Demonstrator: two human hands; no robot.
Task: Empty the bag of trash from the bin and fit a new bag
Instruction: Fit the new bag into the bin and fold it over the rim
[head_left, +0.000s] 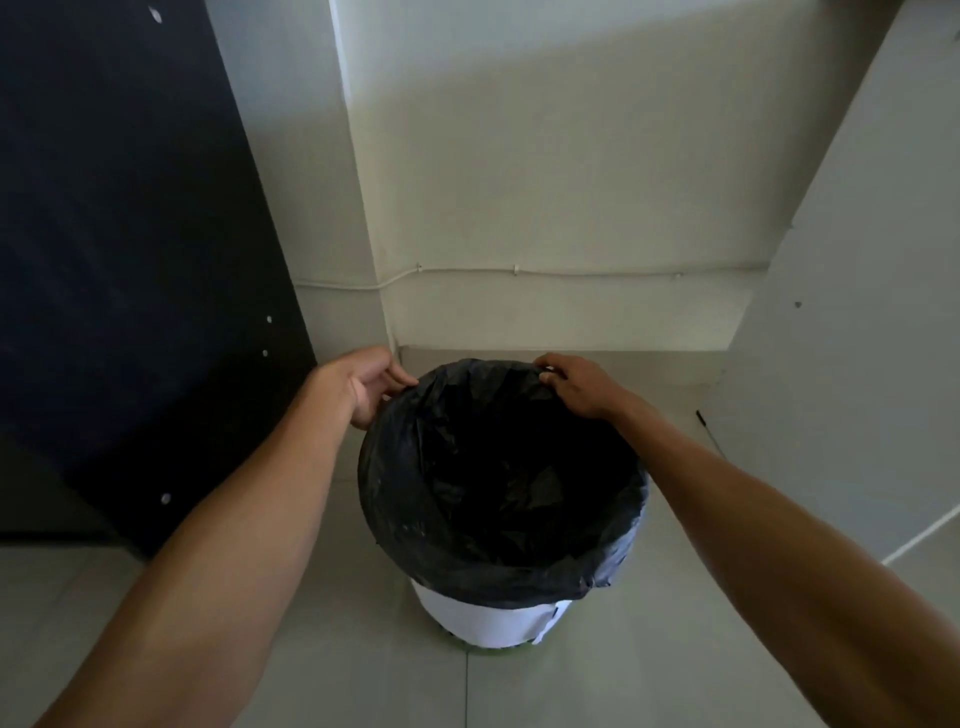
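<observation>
Both forearms reach in from the bottom edge toward the white bin (488, 621) on the tiled floor. From the head view, my left hand (366, 384) pinches the black bag (498, 467) at the far-left rim; my right hand (576, 384) curls its fingers over the far-right rim. Whether trash lies inside, I cannot tell. I judge this as rim work: next, check the fold sits evenly all round.
</observation>
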